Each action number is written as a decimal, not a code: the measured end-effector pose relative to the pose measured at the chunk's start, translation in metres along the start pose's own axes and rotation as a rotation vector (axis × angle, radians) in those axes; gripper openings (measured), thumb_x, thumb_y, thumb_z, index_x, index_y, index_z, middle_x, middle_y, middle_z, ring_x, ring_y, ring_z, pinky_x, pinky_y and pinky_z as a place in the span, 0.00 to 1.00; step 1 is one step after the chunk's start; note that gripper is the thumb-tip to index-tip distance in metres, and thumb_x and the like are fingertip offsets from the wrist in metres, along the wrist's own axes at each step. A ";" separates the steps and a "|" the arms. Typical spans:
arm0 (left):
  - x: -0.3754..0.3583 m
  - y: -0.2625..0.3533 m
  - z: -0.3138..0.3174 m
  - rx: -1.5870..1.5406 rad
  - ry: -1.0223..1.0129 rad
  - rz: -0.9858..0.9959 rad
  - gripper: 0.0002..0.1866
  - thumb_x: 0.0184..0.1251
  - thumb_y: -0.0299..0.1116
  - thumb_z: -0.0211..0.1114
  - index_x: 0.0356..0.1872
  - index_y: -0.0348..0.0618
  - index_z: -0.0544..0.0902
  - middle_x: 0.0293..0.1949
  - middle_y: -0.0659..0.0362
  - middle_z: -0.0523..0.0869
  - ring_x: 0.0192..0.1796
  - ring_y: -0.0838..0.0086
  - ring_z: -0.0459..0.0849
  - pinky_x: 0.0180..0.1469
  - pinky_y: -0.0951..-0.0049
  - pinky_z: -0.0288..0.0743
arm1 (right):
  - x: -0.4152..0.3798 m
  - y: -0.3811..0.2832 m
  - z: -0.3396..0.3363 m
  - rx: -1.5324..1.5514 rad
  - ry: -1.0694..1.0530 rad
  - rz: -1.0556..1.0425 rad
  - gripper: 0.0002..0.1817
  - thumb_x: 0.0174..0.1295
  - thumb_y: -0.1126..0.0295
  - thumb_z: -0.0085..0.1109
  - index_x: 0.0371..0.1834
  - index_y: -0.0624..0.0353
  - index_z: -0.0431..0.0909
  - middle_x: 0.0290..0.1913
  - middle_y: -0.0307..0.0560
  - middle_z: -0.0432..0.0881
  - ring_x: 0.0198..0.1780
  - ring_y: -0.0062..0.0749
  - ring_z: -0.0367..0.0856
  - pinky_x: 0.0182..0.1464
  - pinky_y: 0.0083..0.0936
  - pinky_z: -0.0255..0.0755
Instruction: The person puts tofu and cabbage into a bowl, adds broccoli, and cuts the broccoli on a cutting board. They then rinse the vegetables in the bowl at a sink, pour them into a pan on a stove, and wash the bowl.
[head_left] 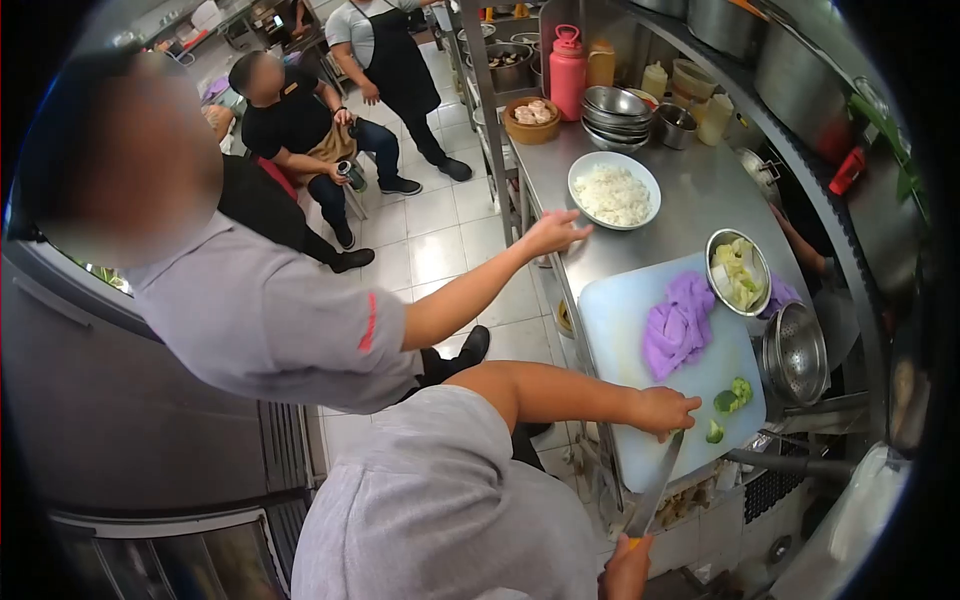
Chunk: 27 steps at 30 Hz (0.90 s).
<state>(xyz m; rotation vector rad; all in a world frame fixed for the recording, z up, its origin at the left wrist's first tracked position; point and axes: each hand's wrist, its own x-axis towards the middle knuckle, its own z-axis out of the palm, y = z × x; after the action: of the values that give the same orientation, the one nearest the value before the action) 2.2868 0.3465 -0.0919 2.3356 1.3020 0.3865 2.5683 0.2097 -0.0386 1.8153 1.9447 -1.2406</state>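
Observation:
My right hand [626, 572] is wrapped around the yellow-orange handle of a kitchen knife [657, 487]. The blade points up across the near edge of a white cutting board [610, 330]. By the blade's tip, my left hand [664, 411] is held with its fingers bent together over the board; what they pinch, if anything, is hidden. Just right of that hand lie cut broccoli florets [733, 398] and a smaller broccoli piece [714, 432]. A crumpled purple cloth [680, 325] rests higher on the board, beside a metal bowl of cut cabbage [738, 272].
A co-worker's hand [556, 232] reaches beside a white bowl of rice [614, 195]. Stacked metal bowls [615, 115], a pink bottle [567, 75] and a steamer basket [531, 118] stand farther back. A metal colander [797, 352] sits right of the board, below a shelf [770, 110].

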 end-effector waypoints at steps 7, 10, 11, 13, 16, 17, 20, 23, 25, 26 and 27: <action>0.003 -0.010 0.029 -0.264 0.251 0.056 0.22 0.46 0.25 0.67 0.46 0.40 0.74 0.47 0.47 0.72 0.49 0.54 0.75 0.48 0.59 0.72 | -0.012 -0.050 0.002 0.160 0.118 0.066 0.16 0.64 0.62 0.52 0.46 0.62 0.65 0.26 0.65 0.78 0.32 0.61 0.78 0.33 0.46 0.69; -0.008 -0.009 0.031 -0.613 0.221 -0.163 0.16 0.50 0.23 0.63 0.43 0.40 0.76 0.44 0.50 0.77 0.48 0.56 0.77 0.50 0.64 0.72 | -0.030 -0.033 -0.003 0.274 0.120 0.188 0.16 0.64 0.60 0.51 0.45 0.60 0.65 0.26 0.63 0.78 0.30 0.61 0.79 0.32 0.46 0.70; -0.014 -0.011 0.031 -0.464 0.295 -0.053 0.15 0.51 0.23 0.64 0.42 0.41 0.77 0.43 0.51 0.78 0.46 0.56 0.78 0.49 0.65 0.73 | -0.039 -0.020 0.002 0.222 0.203 0.138 0.16 0.64 0.60 0.51 0.45 0.60 0.65 0.26 0.63 0.79 0.30 0.61 0.79 0.32 0.46 0.70; -0.022 0.000 0.027 -0.250 0.462 0.083 0.14 0.52 0.23 0.66 0.42 0.40 0.77 0.42 0.52 0.78 0.43 0.58 0.79 0.45 0.66 0.75 | -0.053 -0.007 0.008 0.138 0.290 0.066 0.16 0.64 0.59 0.52 0.46 0.59 0.64 0.26 0.62 0.79 0.31 0.60 0.79 0.32 0.46 0.71; -0.022 0.000 0.004 -0.239 0.452 0.043 0.13 0.53 0.22 0.66 0.41 0.38 0.77 0.41 0.53 0.77 0.40 0.61 0.79 0.41 0.67 0.75 | -0.058 -0.032 -0.008 0.075 0.290 0.023 0.16 0.63 0.59 0.53 0.44 0.58 0.64 0.26 0.60 0.80 0.31 0.59 0.80 0.32 0.46 0.71; -0.023 -0.001 0.003 -0.280 0.424 0.001 0.12 0.54 0.22 0.66 0.40 0.38 0.77 0.40 0.53 0.77 0.39 0.61 0.79 0.39 0.68 0.74 | -0.057 -0.035 -0.007 0.070 0.276 0.010 0.16 0.63 0.59 0.53 0.44 0.58 0.64 0.26 0.59 0.80 0.30 0.58 0.80 0.32 0.46 0.72; -0.023 -0.002 0.006 -0.255 0.432 0.007 0.11 0.54 0.21 0.65 0.39 0.38 0.76 0.39 0.53 0.76 0.38 0.62 0.78 0.37 0.70 0.73 | -0.052 -0.040 -0.003 0.025 0.244 -0.025 0.16 0.63 0.58 0.54 0.42 0.58 0.64 0.25 0.56 0.80 0.29 0.56 0.80 0.30 0.46 0.72; -0.020 0.003 0.004 -0.215 0.460 0.030 0.11 0.53 0.20 0.66 0.38 0.38 0.76 0.38 0.53 0.76 0.38 0.62 0.78 0.36 0.69 0.73 | -0.049 -0.037 0.003 -0.031 0.257 -0.065 0.16 0.62 0.58 0.54 0.41 0.58 0.63 0.24 0.54 0.80 0.28 0.54 0.80 0.29 0.45 0.73; -0.019 0.006 0.002 -0.208 0.448 0.036 0.11 0.53 0.20 0.65 0.38 0.38 0.76 0.38 0.53 0.76 0.38 0.61 0.78 0.37 0.69 0.73 | -0.049 -0.037 0.005 -0.054 0.264 -0.080 0.16 0.62 0.58 0.54 0.40 0.58 0.64 0.24 0.54 0.80 0.27 0.54 0.80 0.28 0.45 0.73; -0.019 0.006 0.000 -0.204 0.443 0.038 0.11 0.54 0.20 0.65 0.38 0.38 0.75 0.38 0.53 0.76 0.38 0.60 0.78 0.37 0.68 0.72 | -0.049 -0.037 0.004 -0.060 0.263 -0.081 0.16 0.62 0.59 0.54 0.40 0.58 0.64 0.24 0.54 0.80 0.27 0.54 0.80 0.28 0.46 0.73; -0.018 0.007 -0.001 -0.196 0.435 0.041 0.11 0.54 0.20 0.65 0.38 0.39 0.76 0.37 0.53 0.76 0.38 0.60 0.77 0.38 0.68 0.72 | -0.049 -0.037 0.004 -0.066 0.262 -0.082 0.16 0.62 0.59 0.54 0.40 0.58 0.64 0.24 0.54 0.80 0.27 0.54 0.80 0.29 0.46 0.73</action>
<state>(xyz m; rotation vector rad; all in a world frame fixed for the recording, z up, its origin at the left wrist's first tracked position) 2.2820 0.3277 -0.0882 2.1866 1.3305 1.0321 2.5446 0.1755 0.0065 1.9667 2.1882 -0.9885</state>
